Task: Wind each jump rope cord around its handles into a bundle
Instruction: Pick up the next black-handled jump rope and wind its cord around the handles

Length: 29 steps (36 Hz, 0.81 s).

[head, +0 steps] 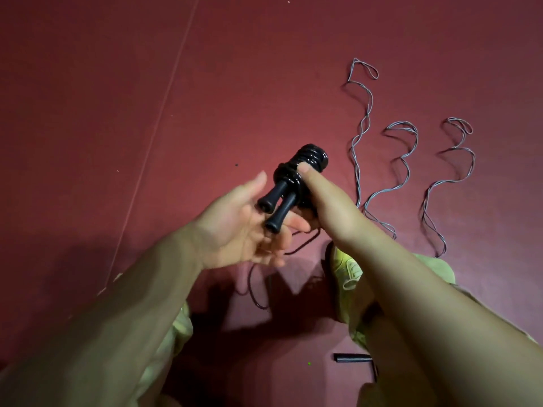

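- While the winding is well along, the nearest things are a short black stick (351,357) lying on the red floor (117,83) close to the person, and the loose tail of the black cord (255,292) sagging to the floor between the two forearms.
- Just beyond, the left hand (235,230) is spread open, palm up, gripping nothing; its fingers sit under the free ends of the two black handles (274,205), and the tail seems to run down past them, though the exact path is hidden.
- Next out, the right hand (326,201) is clenched around the bundle (302,168) from the right side, thumb pressed flat on the coils to pin them.
- That bundle is held in the air above the floor. Its long axis runs from near left to far right: handle ends point back toward the left hand, and the thick wound part lies at the far end, beyond the right thumb.
- So the unwound cord hangs on the near side of the grip, closest to the left hand; in my judgement that hand should gather the tail and carry it up around the handles, while the right holds fast.
- Farthest out, to the right, three grey ropes (402,177) lie unwound in wavy lines on the floor, well apart from the hands.
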{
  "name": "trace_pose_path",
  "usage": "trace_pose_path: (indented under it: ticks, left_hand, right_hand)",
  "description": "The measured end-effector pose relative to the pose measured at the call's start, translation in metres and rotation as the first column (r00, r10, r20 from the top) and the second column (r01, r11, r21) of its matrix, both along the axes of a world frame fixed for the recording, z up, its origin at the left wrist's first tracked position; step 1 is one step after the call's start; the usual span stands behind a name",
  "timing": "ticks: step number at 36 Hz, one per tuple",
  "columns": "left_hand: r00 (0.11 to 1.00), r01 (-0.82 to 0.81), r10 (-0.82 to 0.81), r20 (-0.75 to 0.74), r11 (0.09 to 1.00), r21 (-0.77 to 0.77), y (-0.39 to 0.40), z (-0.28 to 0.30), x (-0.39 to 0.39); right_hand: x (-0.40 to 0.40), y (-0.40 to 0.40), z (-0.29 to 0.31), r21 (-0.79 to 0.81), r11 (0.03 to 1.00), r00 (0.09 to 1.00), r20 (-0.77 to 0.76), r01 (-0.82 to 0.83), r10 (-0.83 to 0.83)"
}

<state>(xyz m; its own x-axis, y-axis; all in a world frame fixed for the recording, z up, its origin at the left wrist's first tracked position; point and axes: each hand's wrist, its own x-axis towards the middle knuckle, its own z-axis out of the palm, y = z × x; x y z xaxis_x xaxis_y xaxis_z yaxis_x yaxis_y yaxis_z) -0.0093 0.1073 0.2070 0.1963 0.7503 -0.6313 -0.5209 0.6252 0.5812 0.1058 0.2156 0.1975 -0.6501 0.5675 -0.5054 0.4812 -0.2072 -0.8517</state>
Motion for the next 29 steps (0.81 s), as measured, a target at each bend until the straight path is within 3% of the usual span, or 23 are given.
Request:
trace_pose_path:
  ticks: [4, 10, 19, 23, 29]
  left_hand:
    - [0.989, -0.051, 0.053, 0.135, 0.998, -0.021, 0.002, -0.001, 0.001]
    - [0.995, 0.017, -0.009, 0.103, 0.997, -0.076, 0.003, -0.008, -0.002]
    - [0.984, -0.027, 0.002, -0.176, 0.990, -0.142, 0.005, -0.010, 0.002]
    - [0.915, -0.025, -0.030, -0.402, 0.991, -0.131, 0.005, -0.014, 0.005]
    - [0.798, -0.046, -0.009, -0.603, 0.996, -0.076, 0.005, -0.018, 0.002]
  right_hand:
    - [-0.001, 0.000, 0.005, 0.051, 0.998, 0.999, -0.027, -0.032, 0.033]
    - [0.004, 0.001, 0.004, 0.090, 0.990, 0.992, 0.084, -0.107, 0.100]
    - [0.006, 0.001, -0.001, 0.123, 0.980, 0.963, 0.237, -0.158, 0.126]
    - [0.006, 0.002, -0.001, 0.077, 0.975, 0.944, 0.278, -0.208, 0.179]
    - [0.009, 0.005, 0.001, -0.079, 0.980, 0.951, 0.237, -0.183, 0.196]
